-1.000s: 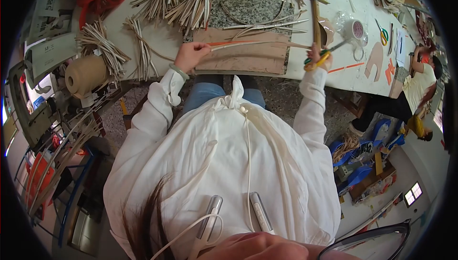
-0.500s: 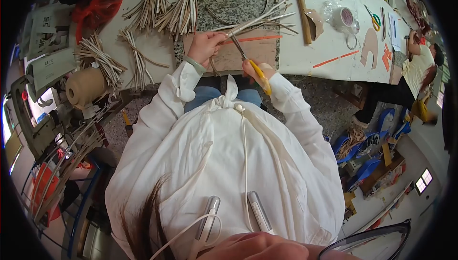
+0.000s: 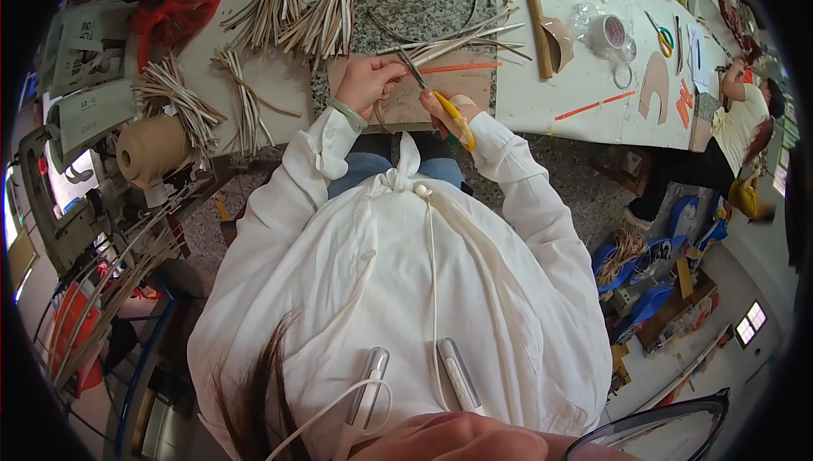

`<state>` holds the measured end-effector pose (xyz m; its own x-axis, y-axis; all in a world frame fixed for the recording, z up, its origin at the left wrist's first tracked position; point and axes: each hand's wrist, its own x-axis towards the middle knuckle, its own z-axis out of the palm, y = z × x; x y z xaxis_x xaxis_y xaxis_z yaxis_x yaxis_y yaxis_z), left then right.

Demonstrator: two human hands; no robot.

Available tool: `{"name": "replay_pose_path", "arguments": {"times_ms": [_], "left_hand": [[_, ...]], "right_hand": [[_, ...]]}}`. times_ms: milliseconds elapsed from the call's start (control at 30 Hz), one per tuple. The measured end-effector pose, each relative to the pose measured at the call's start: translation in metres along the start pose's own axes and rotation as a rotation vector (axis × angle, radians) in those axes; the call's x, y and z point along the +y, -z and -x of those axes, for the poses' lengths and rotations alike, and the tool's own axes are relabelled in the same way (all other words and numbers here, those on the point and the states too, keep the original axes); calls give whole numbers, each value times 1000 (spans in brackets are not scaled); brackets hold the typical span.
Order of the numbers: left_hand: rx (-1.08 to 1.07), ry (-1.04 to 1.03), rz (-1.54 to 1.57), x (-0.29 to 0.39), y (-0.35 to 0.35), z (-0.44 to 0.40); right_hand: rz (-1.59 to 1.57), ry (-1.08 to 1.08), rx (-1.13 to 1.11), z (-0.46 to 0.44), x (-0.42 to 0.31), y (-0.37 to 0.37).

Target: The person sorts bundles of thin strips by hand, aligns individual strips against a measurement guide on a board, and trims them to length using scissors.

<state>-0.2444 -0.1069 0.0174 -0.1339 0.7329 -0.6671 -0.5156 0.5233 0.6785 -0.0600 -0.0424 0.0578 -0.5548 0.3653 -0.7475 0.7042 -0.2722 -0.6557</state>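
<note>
My left hand (image 3: 366, 84) is closed in a pinch on a thin leather strip (image 3: 380, 114), whose tail hangs below the fingers. In my right hand (image 3: 450, 110) is a pair of scissors (image 3: 462, 126) with yellow handles. Their blades point up and left, the tips just beside my left fingertips. Whether the blades touch the strip I cannot make out. Behind the blades, several pale strips (image 3: 470, 40) lie loosely across a speckled stone slab (image 3: 385, 12) and a tan board (image 3: 474, 84). An orange strip (image 3: 461, 66) rests on that board.
Bundles of strips (image 3: 334, 16) lie at the back and left. A hammer (image 3: 539, 33), a tape roll (image 3: 608, 31), other scissors (image 3: 665, 39) and another orange strip (image 3: 595, 104) are to the right. A brown cone spool (image 3: 152, 152) stands left. A person (image 3: 741, 122) sits far right.
The scissors have moved up and left, so their blades are closer to my left fingertips. The pale strips beyond my left hand now lie lower and flatter over the board.
</note>
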Motion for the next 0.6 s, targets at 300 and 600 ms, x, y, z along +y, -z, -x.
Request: {"name": "replay_pose_path", "arguments": {"times_ms": [300, 600], "left_hand": [[-19, -114, 39, 0, 16, 11], [-127, -248, 10, 17, -10, 73]], "right_hand": [[16, 47, 194, -6, -3, -7], [-676, 490, 185, 25, -32, -21]]}}
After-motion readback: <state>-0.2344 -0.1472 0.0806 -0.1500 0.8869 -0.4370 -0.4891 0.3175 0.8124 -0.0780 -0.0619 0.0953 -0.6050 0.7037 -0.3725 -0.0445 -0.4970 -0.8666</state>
